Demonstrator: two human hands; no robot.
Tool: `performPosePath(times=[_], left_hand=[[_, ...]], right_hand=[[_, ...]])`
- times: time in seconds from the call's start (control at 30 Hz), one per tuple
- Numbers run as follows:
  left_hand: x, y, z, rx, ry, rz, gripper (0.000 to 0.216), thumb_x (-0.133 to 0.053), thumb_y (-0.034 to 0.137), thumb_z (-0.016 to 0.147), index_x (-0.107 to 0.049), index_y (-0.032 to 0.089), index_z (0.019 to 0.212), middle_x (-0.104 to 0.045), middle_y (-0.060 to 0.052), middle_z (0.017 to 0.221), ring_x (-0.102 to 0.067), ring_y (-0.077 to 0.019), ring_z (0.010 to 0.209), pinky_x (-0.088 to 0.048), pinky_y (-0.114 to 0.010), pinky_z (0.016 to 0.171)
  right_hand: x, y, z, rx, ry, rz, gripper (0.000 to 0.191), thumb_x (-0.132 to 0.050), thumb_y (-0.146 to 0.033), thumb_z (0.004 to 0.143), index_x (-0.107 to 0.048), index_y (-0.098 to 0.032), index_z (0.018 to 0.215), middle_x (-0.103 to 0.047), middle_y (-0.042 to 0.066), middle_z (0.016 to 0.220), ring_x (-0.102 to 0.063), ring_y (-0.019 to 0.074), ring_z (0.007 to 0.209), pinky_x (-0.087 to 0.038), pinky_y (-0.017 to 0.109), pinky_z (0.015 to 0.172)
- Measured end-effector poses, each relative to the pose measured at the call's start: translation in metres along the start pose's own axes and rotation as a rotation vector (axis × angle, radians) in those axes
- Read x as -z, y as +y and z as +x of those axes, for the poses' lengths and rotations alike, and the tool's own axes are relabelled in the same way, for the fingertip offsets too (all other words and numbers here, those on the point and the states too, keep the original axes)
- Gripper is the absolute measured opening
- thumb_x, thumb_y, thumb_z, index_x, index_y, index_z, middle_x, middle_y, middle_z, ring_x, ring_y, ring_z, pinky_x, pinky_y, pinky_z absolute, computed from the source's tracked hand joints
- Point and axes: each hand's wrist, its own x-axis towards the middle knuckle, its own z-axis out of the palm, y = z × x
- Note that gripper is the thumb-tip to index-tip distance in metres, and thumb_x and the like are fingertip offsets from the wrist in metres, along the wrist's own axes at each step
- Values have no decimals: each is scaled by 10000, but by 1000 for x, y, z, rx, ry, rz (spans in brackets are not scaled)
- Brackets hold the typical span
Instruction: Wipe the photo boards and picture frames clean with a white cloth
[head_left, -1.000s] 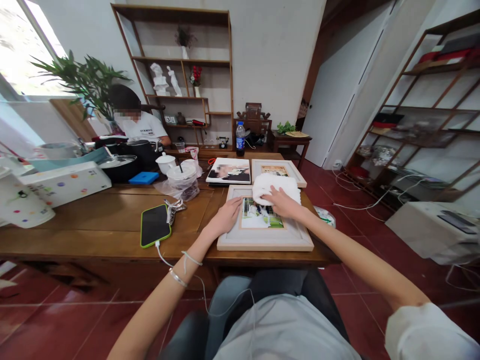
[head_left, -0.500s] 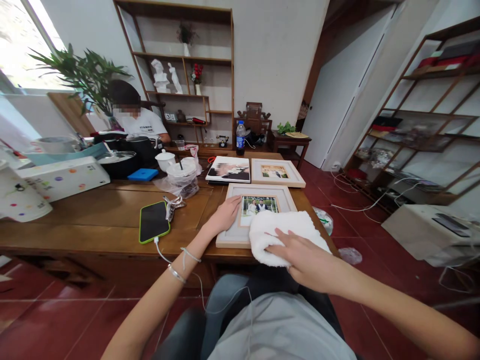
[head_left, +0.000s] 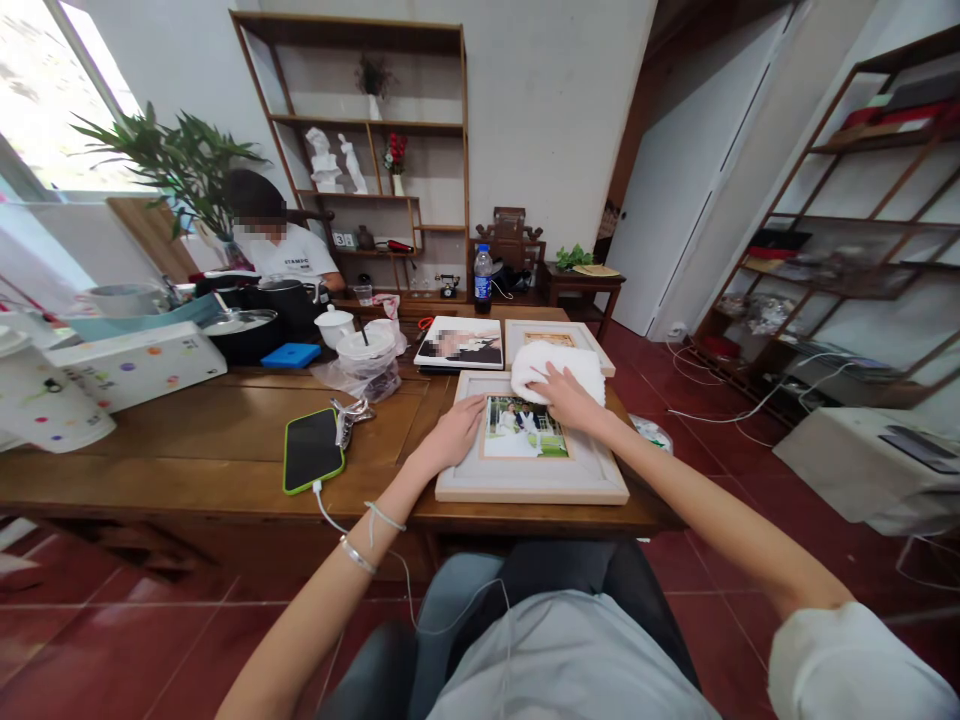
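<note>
A photo frame (head_left: pixel 465 478) with a pale wooden rim lies flat at the table's front edge, with a picture (head_left: pixel 525 430) of a couple at its middle. My left hand (head_left: pixel 457 432) rests on the frame's left border, its fingers stretched out flat toward the picture. On the far right part of the frame, my right hand (head_left: pixel 574 400) presses a folded white fluffy towel (head_left: pixel 589 365), fingers gripping it from above. The towel hides the frame's far right corner and part of a second frame (head_left: pixel 517 335) behind it.
A photo album (head_left: pixel 461 342) lies behind the frame. To the left are a charging phone (head_left: pixel 313 450), a blue box (head_left: pixel 291 355), a bagged cup (head_left: pixel 366 350) and pots (head_left: pixel 240 328). A dark drink bottle (head_left: pixel 482 280) stands farther back. Another person (head_left: pixel 281 245) sits across the table.
My right hand has pushed the towel away from me, from the frame's near right corner to its far side. The photo shows more fully now. My left hand stays in place.
</note>
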Motion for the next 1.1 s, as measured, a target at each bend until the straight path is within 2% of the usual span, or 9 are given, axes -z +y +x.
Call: performPosePath(times=[0.13,0.3,0.47,0.6,0.77,0.93,1.03,1.1], left_hand=[[-2,-1,0,-5,10,3,437,-282,262,955,-525,106,1284,-522,-139,1359,-465,-222,1286,-355,-425,1112],[-6,-4,1,-11,26,5,444,-284,262,951,-528,94,1281,-526,-151,1350,-473,-231,1277,-361,-425,1108],[-7,-6,0,9,15,20,457,-277,259,948,-537,66,1271,-520,-159,1356,-469,-238,1281,-361,-407,1108],[-8,-7,1,2,11,48,453,-278,257,948,-527,84,1285,-514,-146,1366,-461,-227,1290,-360,-399,1108],[-6,-5,1,-4,12,43,454,-271,263,954,-528,82,1282,-519,-150,1360,-468,-227,1282,-359,-405,1109],[-3,-2,1,-10,-3,27,466,-264,276,962,-517,62,1290,-510,-159,1365,-460,-228,1287,-348,-397,1117],[-1,-1,0,0,-6,25,461,-268,274,960,-526,66,1280,-509,-157,1368,-461,-230,1289,-345,-403,1119],[-1,-2,0,-6,-4,21,460,-270,271,958,-529,65,1277,-511,-160,1365,-459,-233,1290,-343,-413,1120]], right_hand=[[0,-14,-10,96,-59,34,651,-412,51,696,-549,-170,1293,-365,130,1493,-276,357,1368,-247,589,1055],[25,-47,-62,221,-178,143,647,-410,38,683,-580,-198,1261,-444,115,1444,-362,320,1339,-304,546,1058],[52,-74,-109,205,-238,214,655,-430,12,675,-569,-214,1273,-402,101,1475,-357,322,1350,-310,532,1078],[56,-85,-120,183,-228,253,669,-450,4,654,-576,-242,1263,-389,78,1486,-331,313,1368,-283,537,1101],[36,-73,-100,149,-167,220,689,-464,12,652,-554,-234,1289,-361,87,1501,-308,307,1382,-270,522,1111],[14,-42,-48,90,-66,109,714,-418,70,672,-504,-175,1337,-392,137,1474,-310,303,1378,-291,491,1095],[5,-25,-17,54,9,30,759,-375,121,669,-479,-175,1360,-304,116,1526,-243,321,1404,-273,515,1090],[1,-20,-4,60,8,-4,769,-370,135,667,-485,-186,1357,-280,98,1538,-195,334,1417,-236,547,1093]])
